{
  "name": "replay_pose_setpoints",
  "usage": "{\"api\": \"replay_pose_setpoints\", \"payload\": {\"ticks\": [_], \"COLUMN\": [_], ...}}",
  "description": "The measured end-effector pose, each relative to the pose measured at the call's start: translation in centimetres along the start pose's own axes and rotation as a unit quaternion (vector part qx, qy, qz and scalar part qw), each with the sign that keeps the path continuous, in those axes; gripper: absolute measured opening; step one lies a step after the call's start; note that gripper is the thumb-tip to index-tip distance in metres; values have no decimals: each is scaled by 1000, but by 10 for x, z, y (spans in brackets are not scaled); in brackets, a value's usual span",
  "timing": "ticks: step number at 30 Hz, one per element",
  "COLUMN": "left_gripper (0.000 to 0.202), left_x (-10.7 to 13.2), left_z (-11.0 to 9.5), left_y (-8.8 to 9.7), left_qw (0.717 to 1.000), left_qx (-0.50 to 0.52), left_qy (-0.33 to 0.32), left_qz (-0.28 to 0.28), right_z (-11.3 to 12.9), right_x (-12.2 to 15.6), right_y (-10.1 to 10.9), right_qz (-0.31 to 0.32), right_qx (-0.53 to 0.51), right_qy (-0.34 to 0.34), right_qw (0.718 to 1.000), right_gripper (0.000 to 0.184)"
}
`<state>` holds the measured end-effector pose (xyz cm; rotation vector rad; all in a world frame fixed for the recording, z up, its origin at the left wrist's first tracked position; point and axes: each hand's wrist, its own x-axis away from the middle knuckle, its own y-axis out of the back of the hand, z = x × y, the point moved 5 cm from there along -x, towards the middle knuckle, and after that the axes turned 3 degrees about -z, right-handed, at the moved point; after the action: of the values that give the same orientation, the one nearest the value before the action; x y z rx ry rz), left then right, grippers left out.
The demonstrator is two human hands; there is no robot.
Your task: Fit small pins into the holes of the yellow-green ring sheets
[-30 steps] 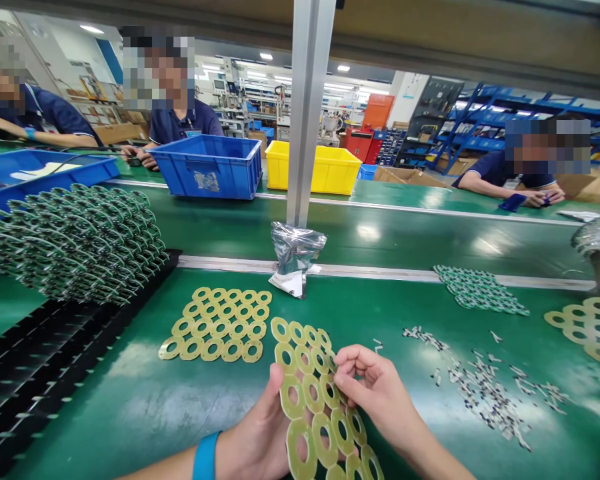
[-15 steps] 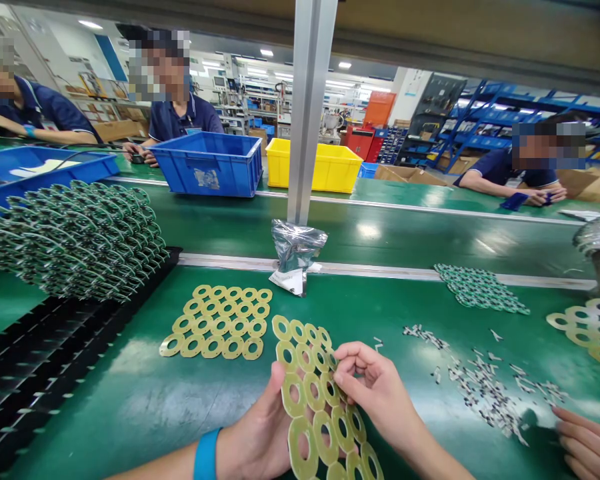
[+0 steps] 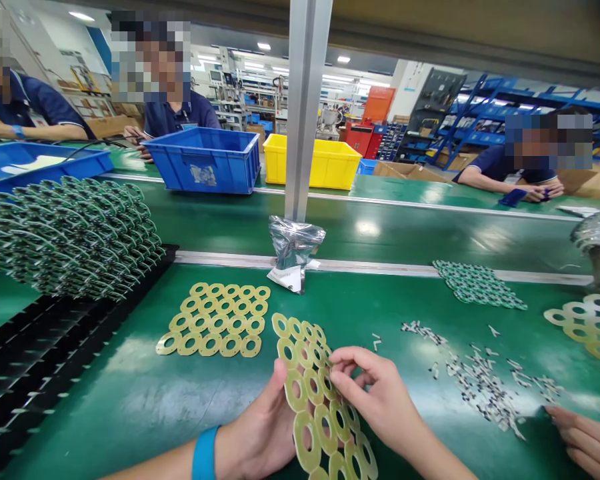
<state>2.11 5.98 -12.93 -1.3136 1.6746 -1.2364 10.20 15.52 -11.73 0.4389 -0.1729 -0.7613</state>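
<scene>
Yellow-green panel of joined ring-shaped boards — held tilted just above the green table. Left hand: fingers closed on the panel's left side. Right hand: fingers pinched on a ring at its right edge. Matching flat yellow-green ring panel — on the table, near.

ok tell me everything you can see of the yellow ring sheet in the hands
The ring panel is a thin, flat, yellow-green sheet, fibreglass-like, made of many joined washer-shaped rings in rows, each with a round hole. It is held tilted above the green bench, not resting on it. The left hand grips its left edge with the thumb on top. The right hand pinches a ring near its upper right edge. Its lower end runs out of frame.
</scene>
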Motion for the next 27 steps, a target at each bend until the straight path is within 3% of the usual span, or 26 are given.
{"api": "replay_pose_setpoints", "payload": {"ticks": [5, 23, 27], "left_gripper": [62, 59, 58], "left_x": [0, 2, 1], "left_z": [0, 2, -1], "left_y": [2, 3, 4], "left_qw": [1000, 999, 998], "left_qx": [-5, 22, 14], "left_qy": [-1, 8, 6], "left_qz": [-24, -41, -55], "right_z": [3, 3, 1], "right_x": [-1, 3, -4], "right_y": [4, -8, 6], "right_qz": [3, -30, -9], "right_qx": [74, 88, 77], "right_qy": [19, 22, 43], "right_qw": [997, 995, 996], "right_gripper": [14, 16, 11]}}
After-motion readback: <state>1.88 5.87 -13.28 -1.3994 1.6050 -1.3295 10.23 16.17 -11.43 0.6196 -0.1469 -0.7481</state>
